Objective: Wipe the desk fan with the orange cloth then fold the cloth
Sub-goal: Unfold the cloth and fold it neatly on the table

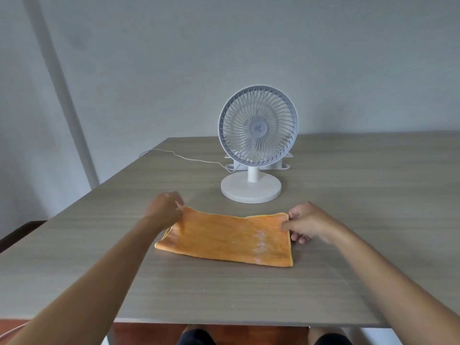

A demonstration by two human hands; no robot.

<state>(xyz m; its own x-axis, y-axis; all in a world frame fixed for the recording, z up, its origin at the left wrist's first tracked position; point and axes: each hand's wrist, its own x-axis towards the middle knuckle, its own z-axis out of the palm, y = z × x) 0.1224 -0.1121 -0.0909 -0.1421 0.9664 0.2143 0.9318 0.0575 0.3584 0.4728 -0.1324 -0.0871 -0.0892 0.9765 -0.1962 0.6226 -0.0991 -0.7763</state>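
Orange cloth (226, 236) lies flat just in front of the desk fan (256, 135), already doubled. Left hand (165, 207) and right hand (307, 224) each pinch a far corner; to fold neatly, align edges before pressing flat.

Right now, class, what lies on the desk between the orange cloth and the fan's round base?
Nothing: in the head view, only bare wood-grain desk separates the orange cloth from the desk fan. The hands pinch the cloth's far corners.
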